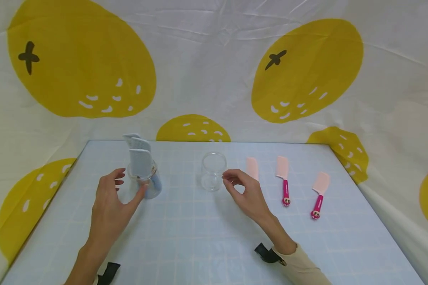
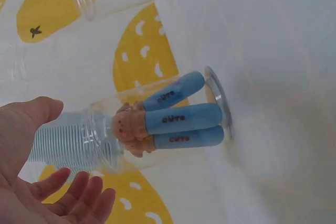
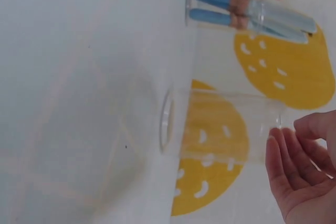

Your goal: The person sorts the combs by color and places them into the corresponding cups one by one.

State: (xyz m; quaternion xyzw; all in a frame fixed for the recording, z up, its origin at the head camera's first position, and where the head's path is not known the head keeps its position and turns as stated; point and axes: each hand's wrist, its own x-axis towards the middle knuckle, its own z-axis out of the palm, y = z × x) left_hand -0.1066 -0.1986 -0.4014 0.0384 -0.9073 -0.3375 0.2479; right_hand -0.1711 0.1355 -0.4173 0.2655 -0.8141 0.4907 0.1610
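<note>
On the left of the table a clear glass jar (image 1: 152,190) stands upright with three pale blue combs (image 1: 140,160) in it, teeth upward. Their blue handles (image 2: 184,119) show through the glass. My left hand (image 1: 110,206) is spread beside this jar, thumb near its side, holding nothing. A second clear glass jar (image 1: 212,178) stands upright at the middle, with nothing inside. My right hand (image 1: 247,194) is at its rim, fingers loosely bent and the thumb a little apart from them. Whether the fingertips touch the glass is hard to tell.
Right of the middle jar lie three pink combs: one (image 1: 252,168) partly hidden behind my right hand, another (image 1: 282,168) with a magenta handle, and the farthest right (image 1: 321,184). A white curtain (image 1: 203,79) with yellow fruit prints hangs behind the table (image 1: 199,241).
</note>
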